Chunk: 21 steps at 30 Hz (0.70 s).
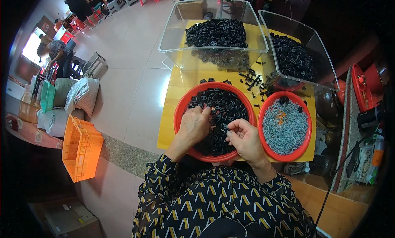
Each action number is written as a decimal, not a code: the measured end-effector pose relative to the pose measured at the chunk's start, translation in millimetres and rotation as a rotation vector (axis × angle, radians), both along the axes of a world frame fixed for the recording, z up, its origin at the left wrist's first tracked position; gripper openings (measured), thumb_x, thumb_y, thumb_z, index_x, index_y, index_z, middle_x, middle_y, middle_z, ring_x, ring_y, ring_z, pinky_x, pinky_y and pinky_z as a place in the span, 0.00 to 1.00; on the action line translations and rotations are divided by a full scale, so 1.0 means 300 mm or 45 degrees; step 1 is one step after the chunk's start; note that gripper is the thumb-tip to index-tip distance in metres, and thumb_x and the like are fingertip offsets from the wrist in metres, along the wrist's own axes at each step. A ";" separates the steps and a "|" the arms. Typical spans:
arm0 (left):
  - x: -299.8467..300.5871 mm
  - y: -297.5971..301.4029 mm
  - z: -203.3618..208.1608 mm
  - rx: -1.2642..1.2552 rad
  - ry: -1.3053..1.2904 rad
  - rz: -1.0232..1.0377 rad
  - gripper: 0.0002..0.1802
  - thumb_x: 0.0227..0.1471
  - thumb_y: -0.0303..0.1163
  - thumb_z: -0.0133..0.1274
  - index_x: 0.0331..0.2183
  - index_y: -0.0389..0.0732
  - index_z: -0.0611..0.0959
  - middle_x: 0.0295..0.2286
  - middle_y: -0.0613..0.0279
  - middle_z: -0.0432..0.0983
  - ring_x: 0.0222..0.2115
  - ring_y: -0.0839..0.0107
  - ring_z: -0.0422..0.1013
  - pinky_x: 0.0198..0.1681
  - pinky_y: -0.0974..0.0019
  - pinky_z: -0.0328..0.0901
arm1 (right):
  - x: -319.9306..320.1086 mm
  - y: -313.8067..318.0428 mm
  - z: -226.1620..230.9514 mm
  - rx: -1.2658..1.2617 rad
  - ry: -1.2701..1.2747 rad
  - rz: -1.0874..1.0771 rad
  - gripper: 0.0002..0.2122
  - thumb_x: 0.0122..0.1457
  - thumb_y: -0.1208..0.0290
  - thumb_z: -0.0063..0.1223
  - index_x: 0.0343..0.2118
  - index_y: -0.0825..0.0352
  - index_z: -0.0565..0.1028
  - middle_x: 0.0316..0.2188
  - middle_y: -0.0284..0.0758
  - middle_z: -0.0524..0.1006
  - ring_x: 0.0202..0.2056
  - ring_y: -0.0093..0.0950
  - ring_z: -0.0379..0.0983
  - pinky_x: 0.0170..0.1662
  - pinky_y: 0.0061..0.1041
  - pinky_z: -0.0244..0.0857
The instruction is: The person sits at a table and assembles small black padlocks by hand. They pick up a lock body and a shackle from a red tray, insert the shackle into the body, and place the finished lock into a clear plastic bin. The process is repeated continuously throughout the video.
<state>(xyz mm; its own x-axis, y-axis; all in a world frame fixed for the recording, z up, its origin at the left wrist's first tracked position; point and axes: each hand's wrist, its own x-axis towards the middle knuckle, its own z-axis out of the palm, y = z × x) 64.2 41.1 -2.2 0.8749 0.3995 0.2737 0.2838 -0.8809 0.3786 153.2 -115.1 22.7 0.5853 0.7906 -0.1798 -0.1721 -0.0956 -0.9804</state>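
Over a yellow table [167, 135], the left hand [195, 125] curls into black parts [224, 101] filling a red basin [177, 116], its grip hidden; the right hand [246, 140] pinches a tiny piece [227, 129]. From there, screws [284, 135] lie at three o'clock, clear bins [175, 34] at twelve and two, an orange crate [91, 155] on the tiled floor [123, 102] at nine.

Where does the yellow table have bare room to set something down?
On the yellow table, between its left edge, the larger red basin and the left clear bin. Loose black pieces crowd the surface beyond the basin's far-right rim.
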 end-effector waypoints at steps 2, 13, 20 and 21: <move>-0.005 0.005 -0.004 -0.068 -0.086 0.013 0.11 0.35 0.21 0.51 0.29 0.35 0.77 0.20 0.51 0.70 0.21 0.56 0.69 0.26 0.60 0.65 | 0.002 0.000 0.002 0.000 0.040 0.017 0.06 0.50 0.82 0.47 0.32 0.72 0.68 0.23 0.29 0.69 0.23 0.14 0.66 0.25 0.13 0.63; -0.150 -0.064 -0.011 -2.202 -0.695 0.000 0.08 0.46 0.20 0.49 0.33 0.34 0.77 0.29 0.63 0.73 0.27 0.79 0.68 0.31 0.77 0.64 | -0.006 0.010 0.045 -0.002 0.233 0.119 0.06 0.50 0.81 0.47 0.32 0.71 0.69 0.25 0.30 0.70 0.24 0.16 0.68 0.26 0.14 0.63; -0.151 -0.112 0.061 -1.767 -0.439 -0.038 0.05 0.47 0.24 0.50 0.29 0.33 0.78 0.27 0.67 0.71 0.29 0.81 0.66 0.32 0.77 0.61 | -0.025 0.007 0.052 0.013 0.121 0.142 0.06 0.50 0.81 0.47 0.32 0.71 0.69 0.24 0.29 0.71 0.24 0.14 0.67 0.26 0.14 0.63; -0.146 -0.121 0.072 -1.736 -0.436 -0.056 0.06 0.47 0.25 0.50 0.29 0.33 0.77 0.27 0.67 0.70 0.29 0.81 0.65 0.31 0.77 0.61 | -0.026 0.006 0.050 0.014 0.110 0.143 0.06 0.50 0.81 0.47 0.32 0.71 0.69 0.24 0.29 0.71 0.24 0.14 0.66 0.26 0.14 0.63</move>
<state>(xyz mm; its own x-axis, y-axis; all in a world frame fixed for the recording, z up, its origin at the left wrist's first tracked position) 20.3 4.9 19.5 0.8632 0.4943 -0.1023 -0.0129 0.2242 0.9744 145.3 -113.3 37.6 0.4755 0.8527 -0.2164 -0.2447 -0.1082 -0.9636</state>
